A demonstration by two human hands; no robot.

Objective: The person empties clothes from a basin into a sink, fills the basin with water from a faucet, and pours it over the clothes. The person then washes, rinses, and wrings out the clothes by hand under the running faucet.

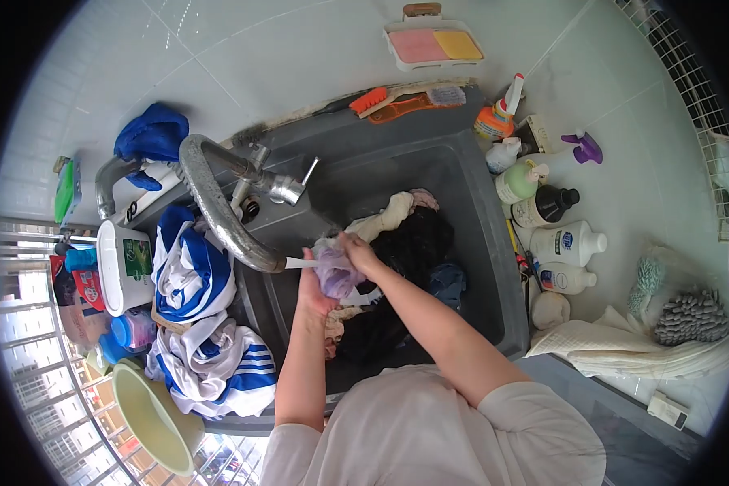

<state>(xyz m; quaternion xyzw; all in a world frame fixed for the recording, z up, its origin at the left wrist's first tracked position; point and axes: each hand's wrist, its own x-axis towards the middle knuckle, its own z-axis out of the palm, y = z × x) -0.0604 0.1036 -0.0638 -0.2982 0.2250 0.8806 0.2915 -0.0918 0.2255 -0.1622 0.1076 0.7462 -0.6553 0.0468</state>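
Holding the scrunched-up purple cloth (338, 274) near the middle of the frame, in the water (301, 262) from the bent tap (211, 215), with the left hand (313, 293) cupped at its lower left and the right hand (360, 255) closed on its upper right.

The white clothes (251, 368) carry blue stripes; the basin (152, 417) is pale yellow-green.
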